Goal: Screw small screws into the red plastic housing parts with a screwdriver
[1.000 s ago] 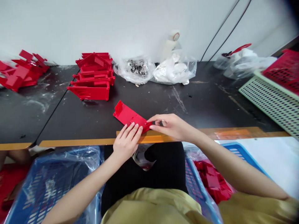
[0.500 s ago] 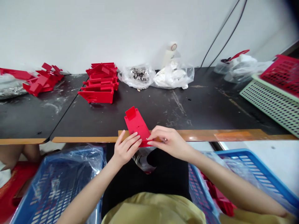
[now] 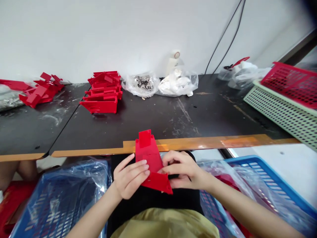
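Observation:
A flat red plastic part (image 3: 150,158) with a raised tab at its far end is held over my lap, just off the front edge of the black table (image 3: 158,115). My left hand (image 3: 130,177) grips its left side, fingers laid across the top. My right hand (image 3: 182,170) pinches its right edge, fingers curled. A stack of like red parts (image 3: 102,94) stands at the back left of the table.
More loose red parts (image 3: 41,91) lie far left. Two clear bags, one of small metal pieces (image 3: 142,82) and one of white pieces (image 3: 177,84), sit by the wall. Green and red baskets (image 3: 284,99) are at right. Blue plastic-lined crates (image 3: 59,198) flank my knees.
Both hands drew the red part off the table edge toward my lap and turned it so its tab points away. The view tilted slightly down.

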The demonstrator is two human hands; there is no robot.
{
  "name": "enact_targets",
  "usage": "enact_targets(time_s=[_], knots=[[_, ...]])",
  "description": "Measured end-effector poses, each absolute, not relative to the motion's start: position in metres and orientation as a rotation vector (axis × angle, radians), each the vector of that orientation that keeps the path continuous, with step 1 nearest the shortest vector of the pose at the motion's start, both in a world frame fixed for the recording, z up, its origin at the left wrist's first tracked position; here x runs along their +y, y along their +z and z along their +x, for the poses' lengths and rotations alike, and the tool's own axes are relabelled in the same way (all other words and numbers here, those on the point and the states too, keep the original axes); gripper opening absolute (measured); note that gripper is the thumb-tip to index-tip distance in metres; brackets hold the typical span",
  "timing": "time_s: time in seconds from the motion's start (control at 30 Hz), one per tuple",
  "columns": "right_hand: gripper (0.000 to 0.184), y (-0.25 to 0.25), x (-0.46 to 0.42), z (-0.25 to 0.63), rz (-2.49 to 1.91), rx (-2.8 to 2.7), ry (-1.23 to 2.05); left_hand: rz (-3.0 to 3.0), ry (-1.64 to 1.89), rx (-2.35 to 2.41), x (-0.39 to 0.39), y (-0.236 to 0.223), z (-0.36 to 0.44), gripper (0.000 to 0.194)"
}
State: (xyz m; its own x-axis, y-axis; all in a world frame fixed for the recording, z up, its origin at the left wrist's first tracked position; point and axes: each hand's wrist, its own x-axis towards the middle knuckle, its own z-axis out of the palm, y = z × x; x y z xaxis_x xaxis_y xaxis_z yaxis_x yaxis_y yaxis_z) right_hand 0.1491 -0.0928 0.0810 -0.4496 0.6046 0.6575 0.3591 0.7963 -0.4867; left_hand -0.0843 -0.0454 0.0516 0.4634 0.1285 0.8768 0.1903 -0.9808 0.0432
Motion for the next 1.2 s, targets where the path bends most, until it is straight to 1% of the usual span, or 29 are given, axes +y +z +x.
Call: enact_targets(time_s=[0.13, 0.37, 0.5, 0.6, 0.63, 0.7, 0.8, 0.87, 0.97, 1.03, 1.17, 1.2], knots=[[0.029, 0.095, -0.105, 0.141, -0.679, -2.052, 0.296, -2.676, -1.635, -0.324, -0.064, 0.074, -0.082, 0.017], [0.018, 0.104, -0.134, 0.146, -0.642, -1.859, 0.27, -2.774, -1.723, -0.358, -0.083, 0.097, -0.057, 0.016], [0.015, 0.115, -0.164, 0.156, -0.935, -1.8, 0.192, -2.844, -1.863, -0.328, -0.088, 0.093, -0.024, 0.022], [0.016, 0.11, -0.194, 0.168, -1.275, -1.692, 0.193, -3.069, -1.843, -0.353, -0.095, 0.079, 0.006, 0.019], [0.014, 0.104, -0.207, 0.174, -1.398, -1.629, 0.204, -3.209, -1.757, -0.365, -0.097, 0.072, 0.016, 0.019], [0.012, 0.086, -0.237, 0.189, -1.674, -1.472, 0.206, -3.512, -1.403, -0.367, -0.1, 0.055, 0.034, 0.021], [0.032, 0.051, -0.303, 0.213, -2.168, -1.19, 0.208, -3.741, -0.831, -0.373, -0.099, 0.024, 0.057, 0.037], [0.036, 0.026, -0.358, 0.221, -2.48, -1.045, 0.281, -3.805, -0.682, -0.366, -0.095, 0.002, 0.069, 0.037], [0.034, -0.012, -0.437, 0.207, -2.621, -0.893, 0.371, -3.852, -0.523, -0.368, -0.087, -0.029, 0.083, 0.022], [0.034, -0.037, -0.474, 0.179, -2.622, -0.891, 0.468, -3.871, -0.398, -0.364, -0.085, -0.046, 0.089, 0.018], [0.036, -0.074, -0.501, 0.11, -2.497, -0.981, 0.561, -3.896, -0.17, -0.374, -0.086, -0.07, 0.094, 0.015], [0.032, -0.078, -0.499, 0.096, -2.462, -0.991, 0.542, -3.905, -0.123, -0.376, -0.087, -0.074, 0.093, 0.014]])
